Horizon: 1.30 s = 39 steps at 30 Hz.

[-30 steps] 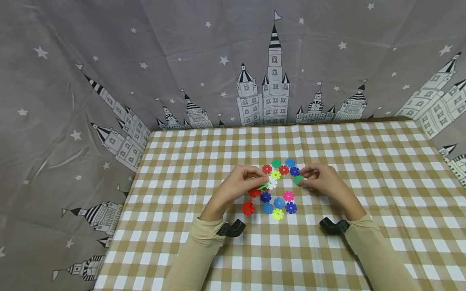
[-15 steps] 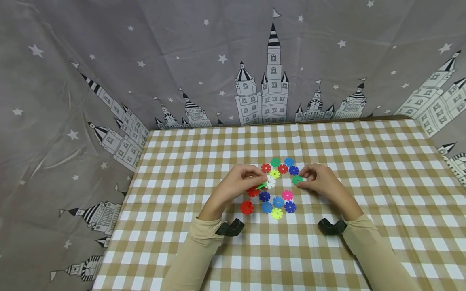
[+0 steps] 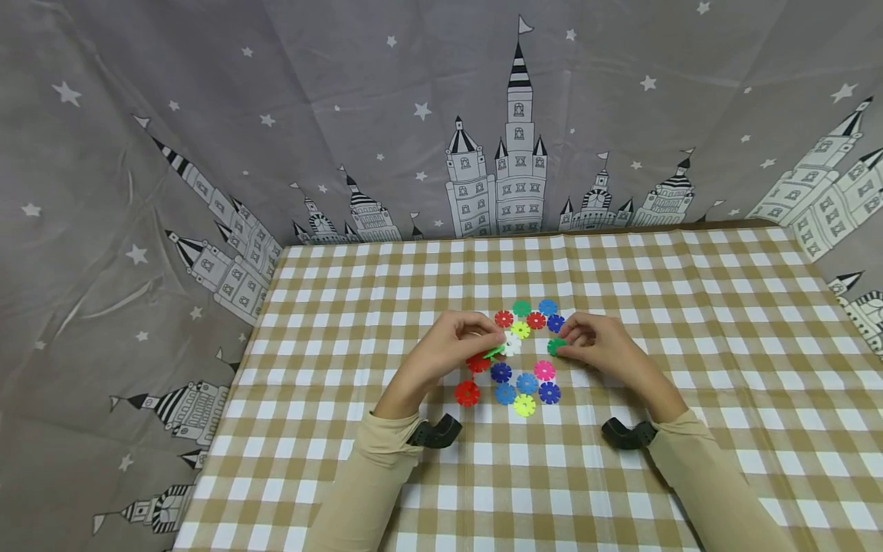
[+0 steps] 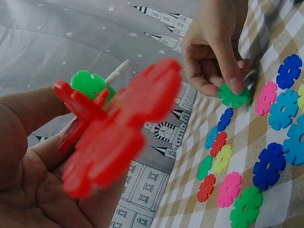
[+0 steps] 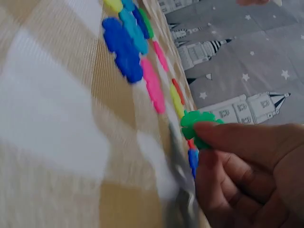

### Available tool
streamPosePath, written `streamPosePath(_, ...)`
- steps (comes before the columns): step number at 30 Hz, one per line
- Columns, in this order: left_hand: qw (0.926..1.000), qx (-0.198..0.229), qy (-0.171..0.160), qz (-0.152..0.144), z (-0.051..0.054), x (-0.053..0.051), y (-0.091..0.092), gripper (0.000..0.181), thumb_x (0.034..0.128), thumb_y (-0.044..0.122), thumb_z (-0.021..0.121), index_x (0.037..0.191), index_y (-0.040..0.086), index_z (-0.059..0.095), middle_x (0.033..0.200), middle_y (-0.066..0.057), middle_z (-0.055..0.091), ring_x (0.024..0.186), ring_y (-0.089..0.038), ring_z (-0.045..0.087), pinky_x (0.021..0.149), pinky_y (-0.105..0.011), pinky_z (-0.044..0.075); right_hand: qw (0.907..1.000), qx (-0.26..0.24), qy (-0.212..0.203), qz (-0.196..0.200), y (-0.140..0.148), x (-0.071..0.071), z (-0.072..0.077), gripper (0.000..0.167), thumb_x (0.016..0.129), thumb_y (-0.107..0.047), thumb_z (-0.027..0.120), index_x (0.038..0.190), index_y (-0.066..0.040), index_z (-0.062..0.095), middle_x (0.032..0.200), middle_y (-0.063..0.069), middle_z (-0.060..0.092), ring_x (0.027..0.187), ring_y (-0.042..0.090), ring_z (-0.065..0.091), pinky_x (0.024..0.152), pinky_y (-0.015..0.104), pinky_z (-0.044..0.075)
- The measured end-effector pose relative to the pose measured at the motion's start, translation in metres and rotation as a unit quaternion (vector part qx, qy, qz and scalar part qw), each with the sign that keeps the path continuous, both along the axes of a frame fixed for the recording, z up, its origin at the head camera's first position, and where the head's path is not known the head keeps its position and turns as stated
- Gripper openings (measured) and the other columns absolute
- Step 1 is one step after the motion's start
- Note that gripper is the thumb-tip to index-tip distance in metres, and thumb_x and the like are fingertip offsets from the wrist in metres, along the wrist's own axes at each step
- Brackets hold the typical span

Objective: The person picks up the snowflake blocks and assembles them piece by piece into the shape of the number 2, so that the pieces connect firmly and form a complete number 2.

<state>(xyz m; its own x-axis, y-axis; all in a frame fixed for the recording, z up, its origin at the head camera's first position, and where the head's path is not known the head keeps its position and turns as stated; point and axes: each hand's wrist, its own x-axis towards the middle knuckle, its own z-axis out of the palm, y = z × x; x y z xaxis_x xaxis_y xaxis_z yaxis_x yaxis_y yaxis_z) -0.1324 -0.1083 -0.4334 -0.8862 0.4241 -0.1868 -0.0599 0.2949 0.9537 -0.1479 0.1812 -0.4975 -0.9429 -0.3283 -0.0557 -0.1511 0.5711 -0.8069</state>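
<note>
My left hand (image 3: 451, 349) holds a joined cluster of notched discs above the table; red discs (image 4: 118, 128), a green disc (image 4: 88, 83) and a white disc (image 3: 511, 343) show in it. Between thumb and fingers, my right hand (image 3: 600, 343) pinches a green disc (image 3: 556, 347), seen close up as the green disc (image 5: 197, 124) in the right wrist view. That disc is just off the cloth, above and right of a pink disc (image 3: 544, 370). In the left wrist view the right hand (image 4: 213, 57) grips it by its edge.
Several loose discs lie on the checked tablecloth (image 3: 345, 322) between and below the hands, among them a yellow disc (image 3: 525, 405), a dark blue disc (image 3: 549, 393) and a green disc (image 3: 521, 308). A grey castle-print curtain (image 3: 386, 115) stands behind the table.
My right hand has drawn the green disc a little left and nearer, away from its place beside the dark blue disc. The left hand keeps its hold, almost unmoved.
</note>
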Motion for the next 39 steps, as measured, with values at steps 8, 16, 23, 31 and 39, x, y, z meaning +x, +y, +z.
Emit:
streamPosePath(8, 0.9998, 0.011, -0.012, 0.009, 0.000, 0.000, -0.001, 0.018, 0.0986, 0.020, 0.071, 0.106, 0.004, 0.076, 0.099, -0.007, 0.076, 0.081, -0.011, 0.069, 0.074, -0.024, 0.055, 0.9971, -0.038, 0.066, 0.004, -0.016, 0.012, 0.015, 0.014, 0.088, -0.014, 0.083, 0.096, -0.011, 0.073, 0.089, 0.004, 0.076, 0.080, 0.007, 0.069, 0.069, 0.021, 0.059)
streamPosePath(16, 0.9977, 0.052, -0.042, 0.011, 0.001, 0.000, -0.002, 0.021, 0.0998, 0.019, 0.070, 0.110, 0.001, 0.074, 0.096, -0.011, 0.079, 0.089, -0.031, 0.078, 0.076, -0.026, 0.060, 0.9869, -0.117, 0.110, 0.019, -0.029, 0.027, 0.033, 0.009, 0.088, -0.009, 0.082, 0.091, -0.012, 0.074, 0.093, 0.004, 0.078, 0.084, 0.000, 0.071, 0.071, 0.023, 0.062)
streamPosePath(23, 0.9976, 0.052, -0.044, 0.014, 0.000, 0.000, -0.002, 0.021, 0.0997, 0.019, 0.070, 0.111, 0.001, 0.074, 0.096, -0.010, 0.079, 0.094, -0.037, 0.077, 0.075, -0.026, 0.060, 0.9815, -0.133, 0.135, 0.032, -0.035, 0.034, 0.039, 0.012, 0.087, -0.003, 0.081, 0.090, -0.012, 0.074, 0.096, 0.005, 0.078, 0.087, -0.001, 0.070, 0.071, 0.023, 0.062)
streamPosePath(31, 0.9971, 0.062, -0.042, 0.010, 0.001, 0.001, 0.000, 0.020, 0.1000, 0.016, 0.069, 0.109, -0.002, 0.073, 0.096, -0.015, 0.079, 0.085, -0.026, 0.078, 0.073, -0.026, 0.060, 0.9791, -0.138, 0.145, 0.033, -0.039, 0.036, 0.039, 0.015, 0.084, -0.002, 0.083, 0.090, -0.011, 0.074, 0.096, 0.005, 0.079, 0.088, -0.001, 0.071, 0.070, 0.022, 0.062)
streamPosePath(39, 0.9981, 0.048, -0.040, 0.006, 0.002, 0.002, 0.002, 0.018, 0.0979, 0.014, 0.071, 0.106, -0.002, 0.074, 0.093, -0.009, 0.078, 0.079, -0.016, 0.076, 0.069, -0.023, 0.058, 0.9556, -0.160, 0.238, 0.068, -0.043, 0.036, 0.035, 0.026, 0.076, 0.014, 0.083, 0.088, -0.007, 0.074, 0.090, 0.010, 0.079, 0.080, 0.005, 0.074, 0.065, 0.020, 0.061)
